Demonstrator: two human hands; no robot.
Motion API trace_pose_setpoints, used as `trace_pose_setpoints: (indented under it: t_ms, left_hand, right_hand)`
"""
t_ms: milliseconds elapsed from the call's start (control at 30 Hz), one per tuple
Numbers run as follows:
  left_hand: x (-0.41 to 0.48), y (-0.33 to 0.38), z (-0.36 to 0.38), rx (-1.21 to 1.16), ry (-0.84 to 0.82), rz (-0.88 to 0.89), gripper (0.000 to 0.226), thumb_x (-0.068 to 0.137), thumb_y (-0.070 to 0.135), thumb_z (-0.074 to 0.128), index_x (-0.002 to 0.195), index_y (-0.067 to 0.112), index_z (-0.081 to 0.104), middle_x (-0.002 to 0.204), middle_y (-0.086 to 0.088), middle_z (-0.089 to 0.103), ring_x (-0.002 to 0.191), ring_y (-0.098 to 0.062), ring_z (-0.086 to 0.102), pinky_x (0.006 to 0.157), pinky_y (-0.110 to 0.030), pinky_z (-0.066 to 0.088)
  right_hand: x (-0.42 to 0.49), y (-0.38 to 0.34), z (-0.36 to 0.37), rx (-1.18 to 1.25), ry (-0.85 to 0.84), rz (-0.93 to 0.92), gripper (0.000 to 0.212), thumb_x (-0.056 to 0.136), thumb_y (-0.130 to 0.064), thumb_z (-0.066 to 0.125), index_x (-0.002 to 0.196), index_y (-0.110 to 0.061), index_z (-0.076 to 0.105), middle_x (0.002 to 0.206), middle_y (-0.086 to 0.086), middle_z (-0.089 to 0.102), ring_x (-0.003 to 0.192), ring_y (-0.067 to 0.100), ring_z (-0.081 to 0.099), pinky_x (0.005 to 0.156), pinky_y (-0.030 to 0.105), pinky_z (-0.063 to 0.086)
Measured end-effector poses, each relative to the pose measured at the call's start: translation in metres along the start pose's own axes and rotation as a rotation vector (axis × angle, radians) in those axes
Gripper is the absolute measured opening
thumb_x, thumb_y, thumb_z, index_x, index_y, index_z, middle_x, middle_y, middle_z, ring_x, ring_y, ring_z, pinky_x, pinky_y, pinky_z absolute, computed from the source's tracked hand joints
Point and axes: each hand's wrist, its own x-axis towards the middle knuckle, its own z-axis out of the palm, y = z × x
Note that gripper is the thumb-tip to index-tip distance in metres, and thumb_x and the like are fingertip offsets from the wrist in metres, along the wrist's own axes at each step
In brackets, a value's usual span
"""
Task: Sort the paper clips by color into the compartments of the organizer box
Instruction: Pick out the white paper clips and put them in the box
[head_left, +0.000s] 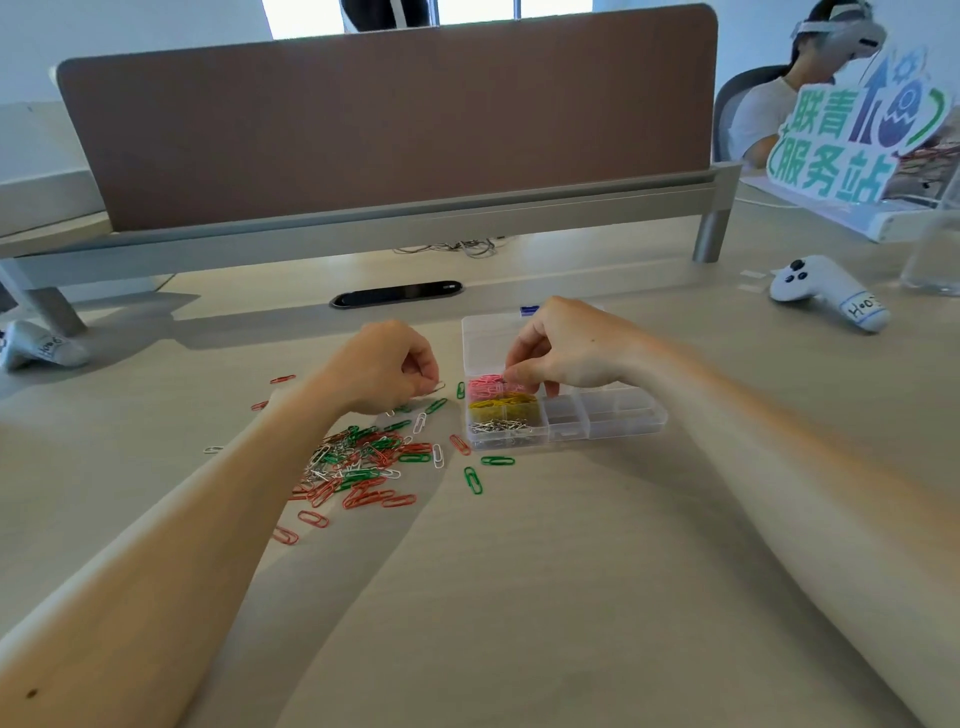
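Lying: organizer box (613, 415) flat on the desk (571, 571), long axis running left to right, its clear lid (485, 338) open on the far side.
Compartments: pink clips (483, 385) in the far left cell, yellow clips (498, 407) just nearer, silver clips (501, 427) in the near left cell; cells to the right look bare.
Loose pile: red, green and white paper clips (363, 465) heaped left of the box, pointing every way; strays reach the box's near left corner.
Left hand (379, 366): fingers pinched narrow on a white clip (438, 387), above the pile's far edge, clip tip pointing right toward the box.
Right hand (566, 348): over the box's far left cells, thumb and forefinger closed narrow at the pink clips; whether a clip is held cannot be told.
Around: brown divider screen (389, 119) far across the desk, white controller (826, 291) far right, another controller (41, 351) at the left edge, a green sign (852, 140) far right.
Hidden: right hand covers the middle far cells; a seated person (763, 114) is half behind the sign.
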Motion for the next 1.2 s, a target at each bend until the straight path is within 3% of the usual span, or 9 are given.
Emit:
trace_pose_setpoints:
  t_ms: [133, 267, 433, 600, 733, 833, 933, 1033, 1200]
  left_hand:
    - [-0.005, 0.022, -0.006, -0.223, -0.008, 0.182, 0.005, 0.084, 0.012, 0.070, 0.084, 0.017, 0.073, 0.075, 0.003, 0.070, 0.068, -0.008, 0.064, 0.067, -0.018, 0.053]
    - [-0.003, 0.035, 0.004, -0.217, -0.028, 0.263, 0.008, 0.080, 0.016, 0.075, 0.084, 0.023, 0.075, 0.077, 0.008, 0.072, 0.069, -0.003, 0.065, 0.072, -0.021, 0.055]
    - [-0.003, 0.027, 0.000, -0.179, -0.013, 0.236, 0.007, 0.082, 0.017, 0.073, 0.087, 0.022, 0.075, 0.079, 0.011, 0.071, 0.068, 0.002, 0.062, 0.069, -0.018, 0.052]
    - [-0.015, 0.012, -0.014, -0.154, 0.063, 0.155, 0.006, 0.084, 0.014, 0.070, 0.087, 0.017, 0.074, 0.079, 0.012, 0.068, 0.067, 0.010, 0.058, 0.060, -0.004, 0.043]
    - [-0.039, -0.017, -0.018, -0.161, 0.126, 0.034, 0.005, 0.085, 0.019, 0.070, 0.086, 0.020, 0.074, 0.079, 0.014, 0.069, 0.068, 0.006, 0.060, 0.058, -0.005, 0.044]
    - [-0.068, -0.042, -0.014, -0.177, 0.186, -0.087, 0.004, 0.086, 0.024, 0.068, 0.086, 0.023, 0.072, 0.080, 0.013, 0.068, 0.072, -0.003, 0.060, 0.060, -0.010, 0.041]
    - [-0.093, -0.061, -0.011, -0.149, 0.186, -0.162, 0.002, 0.085, 0.030, 0.068, 0.085, 0.029, 0.070, 0.083, 0.015, 0.067, 0.076, -0.002, 0.058, 0.063, -0.009, 0.040]
    - [-0.103, -0.067, -0.008, -0.126, 0.127, -0.137, 0.006, 0.083, 0.035, 0.069, 0.089, 0.033, 0.071, 0.089, 0.016, 0.067, 0.081, 0.000, 0.057, 0.069, -0.011, 0.044]
    - [-0.103, -0.067, -0.005, -0.075, 0.097, -0.113, 0.015, 0.085, 0.030, 0.068, 0.099, 0.033, 0.073, 0.092, 0.013, 0.065, 0.080, -0.001, 0.054, 0.069, -0.014, 0.040]
  right_hand:
    - [0.000, -0.001, -0.003, -0.021, 0.013, 0.002, 0.009, 0.088, -0.020, 0.068, 0.083, -0.016, 0.073, 0.070, -0.004, 0.072, 0.053, 0.002, 0.062, 0.056, 0.017, 0.046]
    - [-0.002, -0.003, -0.005, -0.039, 0.008, -0.001, 0.010, 0.089, -0.021, 0.067, 0.082, -0.016, 0.073, 0.069, -0.004, 0.071, 0.054, 0.002, 0.063, 0.053, 0.014, 0.043]
    - [-0.003, -0.004, -0.006, -0.038, -0.022, 0.000, 0.009, 0.089, -0.022, 0.067, 0.083, -0.018, 0.072, 0.070, -0.005, 0.071, 0.055, 0.002, 0.063, 0.055, 0.016, 0.044]
    - [-0.005, -0.008, -0.005, -0.077, -0.090, -0.010, 0.007, 0.086, -0.025, 0.071, 0.086, -0.018, 0.073, 0.069, -0.006, 0.069, 0.056, 0.004, 0.061, 0.054, 0.016, 0.043]
    - [-0.006, -0.014, -0.004, -0.097, -0.098, -0.043, 0.012, 0.084, -0.030, 0.072, 0.089, -0.020, 0.075, 0.072, -0.002, 0.072, 0.058, 0.003, 0.060, 0.056, 0.016, 0.044]
    - [-0.006, -0.029, 0.001, -0.096, -0.099, -0.102, 0.008, 0.085, -0.028, 0.072, 0.086, -0.021, 0.076, 0.063, -0.016, 0.068, 0.056, -0.002, 0.059, 0.053, 0.010, 0.040]
    - [-0.001, -0.048, 0.015, -0.120, -0.127, -0.148, 0.006, 0.086, -0.025, 0.071, 0.084, -0.022, 0.075, 0.070, -0.013, 0.070, 0.061, 0.000, 0.063, 0.059, 0.014, 0.045]
    - [0.009, -0.070, 0.035, -0.112, -0.168, -0.192, 0.003, 0.085, -0.027, 0.072, 0.083, -0.026, 0.074, 0.068, -0.016, 0.068, 0.058, -0.002, 0.061, 0.058, 0.016, 0.045]
    - [0.035, -0.106, 0.063, -0.118, -0.143, -0.241, 0.015, 0.085, -0.027, 0.072, 0.098, -0.020, 0.076, 0.085, -0.014, 0.067, 0.081, 0.000, 0.063, 0.074, 0.020, 0.049]
